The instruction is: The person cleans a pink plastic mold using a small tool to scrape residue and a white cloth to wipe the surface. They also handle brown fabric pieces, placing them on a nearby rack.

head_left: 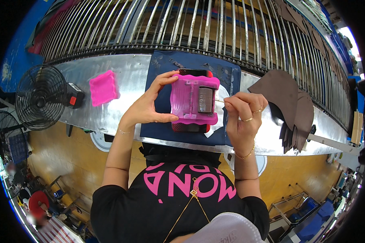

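Observation:
In front of me is a pink plastic case (pixel 181 99) with wavy edges and a dark ribbed roller (pixel 206 100) set in its right part. Black-and-red pieces (pixel 190 128) stick out at its far and near sides. My left hand (pixel 159 99) grips the case by its left side, thumb at the near corner and fingers at the far one. Just right of the roller, my right hand (pixel 244 113) pinches a thin stick (pixel 220 101) that points toward it. Under the case lie a white sheet (pixel 221 127) and a dark blue mat (pixel 156 131).
A wavy pink square piece (pixel 103 88) lies left on the metal table (pixel 129 69). Beside it stands a black fan (pixel 41 97). Brown cut pieces (pixel 280 95) are stacked at the right, overhanging the near edge. A rack of metal bars (pixel 190 24) runs along the far side.

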The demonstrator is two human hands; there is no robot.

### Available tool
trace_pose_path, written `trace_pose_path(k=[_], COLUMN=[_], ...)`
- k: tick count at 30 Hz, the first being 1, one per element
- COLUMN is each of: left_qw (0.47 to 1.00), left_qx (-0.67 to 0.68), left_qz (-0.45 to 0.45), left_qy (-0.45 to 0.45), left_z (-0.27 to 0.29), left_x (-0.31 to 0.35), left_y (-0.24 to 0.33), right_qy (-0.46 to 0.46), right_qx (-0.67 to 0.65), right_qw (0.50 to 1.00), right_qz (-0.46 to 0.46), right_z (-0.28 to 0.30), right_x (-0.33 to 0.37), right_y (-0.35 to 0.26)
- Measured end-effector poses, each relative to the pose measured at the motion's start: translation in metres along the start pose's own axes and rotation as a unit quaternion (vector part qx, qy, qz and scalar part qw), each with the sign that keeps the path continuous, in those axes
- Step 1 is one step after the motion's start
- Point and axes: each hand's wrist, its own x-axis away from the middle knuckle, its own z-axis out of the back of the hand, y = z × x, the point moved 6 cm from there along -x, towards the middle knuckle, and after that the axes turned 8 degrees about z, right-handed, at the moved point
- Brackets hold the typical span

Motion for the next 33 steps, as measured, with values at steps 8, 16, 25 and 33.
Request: trace_pose_path(k=[8,16,25,33], left_qw=[1.0,1.0,1.0,1.0], left_qx=[0.009,0.003,0.004,-0.009], left_qz=[-0.021,-0.01,-0.003,-0.005], left_qy=[-0.002,-0.006,-0.015,-0.015], left_z=[0.0,-0.001,-0.001,0.0], left_x=[-0.001,0.0,0.001,-0.002], left_y=[0.001,0.0,0.0,0.003], right_qy=[-0.023,-0.038,0.018,-0.05], right_qx=[0.044,0.044,0.018,0.039], right_qw=[0.999,0.998,0.998,0.996], right_qz=[-0.009,-0.027,-0.056,-0.062], right_z=[-0.012,-0.01,0.0,-0.015], right_x=[0.004,0.004,0.01,0.009], right_y=[0.008,0.001,-0.006,0.005])
